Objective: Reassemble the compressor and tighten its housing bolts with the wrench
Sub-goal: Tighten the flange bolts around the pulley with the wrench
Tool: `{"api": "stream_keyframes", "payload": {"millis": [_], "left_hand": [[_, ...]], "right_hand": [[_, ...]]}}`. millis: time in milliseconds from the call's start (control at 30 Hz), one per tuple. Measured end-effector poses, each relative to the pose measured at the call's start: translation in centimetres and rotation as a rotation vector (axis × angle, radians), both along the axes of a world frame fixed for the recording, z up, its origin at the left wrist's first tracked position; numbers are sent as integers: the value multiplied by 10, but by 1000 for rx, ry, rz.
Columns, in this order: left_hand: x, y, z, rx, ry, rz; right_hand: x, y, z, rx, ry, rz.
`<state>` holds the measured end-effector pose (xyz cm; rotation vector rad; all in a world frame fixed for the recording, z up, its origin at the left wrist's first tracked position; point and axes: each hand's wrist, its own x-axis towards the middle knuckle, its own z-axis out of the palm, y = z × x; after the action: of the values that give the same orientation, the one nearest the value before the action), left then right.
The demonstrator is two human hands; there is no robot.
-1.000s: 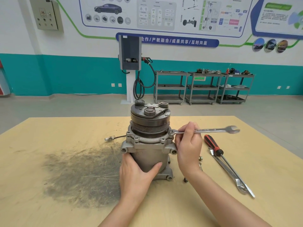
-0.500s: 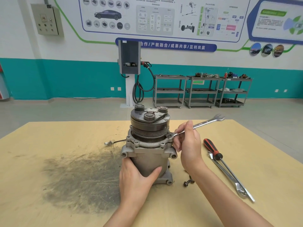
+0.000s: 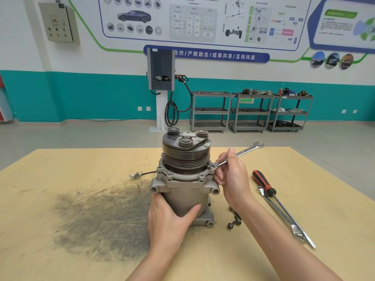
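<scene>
— While holding the compressor (image 3: 185, 191) with the left hand (image 3: 168, 218), doing what with the right hand (image 3: 233, 175)?

— Gripping the wrench (image 3: 243, 152) near the middle of its handle, fingers curling round it. Resting the ring end on a housing bolt (image 3: 211, 166) at the right edge of the top flange. Pointing the open end up and away to the right, towards the far edge of the worktop (image 3: 81, 169).

— And wrapping the left hand how?

— Curling round the lower grey body from the front, thumb pressing on the right side, fingers going round the left side.

— Standing where, the compressor?

— Standing upright near the middle of the worktop, dark pulley (image 3: 185, 155) facing up, just right of a big dark smudge (image 3: 101, 220). Trailing a thin wire with a small plug (image 3: 140, 175) out to the left.

— Lying nearby, anything else?

— Lying flat on the right, a red and black screwdriver (image 3: 263, 183) and a second wrench (image 3: 284, 218), touching each other, well apart from the compressor. Lying under the right wrist, near the foot of the compressor, a few loose bolts (image 3: 234, 220). Standing far behind, by the green and white wall, a grey charger post (image 3: 161, 69) and three grey carts (image 3: 247, 110).
</scene>
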<state>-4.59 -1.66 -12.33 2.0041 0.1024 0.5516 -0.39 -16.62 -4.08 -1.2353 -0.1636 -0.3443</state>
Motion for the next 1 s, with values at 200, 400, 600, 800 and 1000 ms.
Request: {"api": "stream_keyframes", "payload": {"millis": [200, 400, 600, 800, 1000], "left_hand": [[-1, -1, 1, 2, -9, 4], [0, 0, 1, -5, -6, -4], [-1, 0, 2, -12, -1, -10], [-1, 0, 2, -14, -10, -14], [-1, 0, 2, -14, -13, -15]], "right_hand": [[-13, 13, -12, -281, -311, -368], [-18, 22, -5, -514, -352, -479], [-8, 7, 12, -82, -8, -163], [1, -3, 12, 70, 187, 51], [3, -7, 11, 115, 253, 156]]}}
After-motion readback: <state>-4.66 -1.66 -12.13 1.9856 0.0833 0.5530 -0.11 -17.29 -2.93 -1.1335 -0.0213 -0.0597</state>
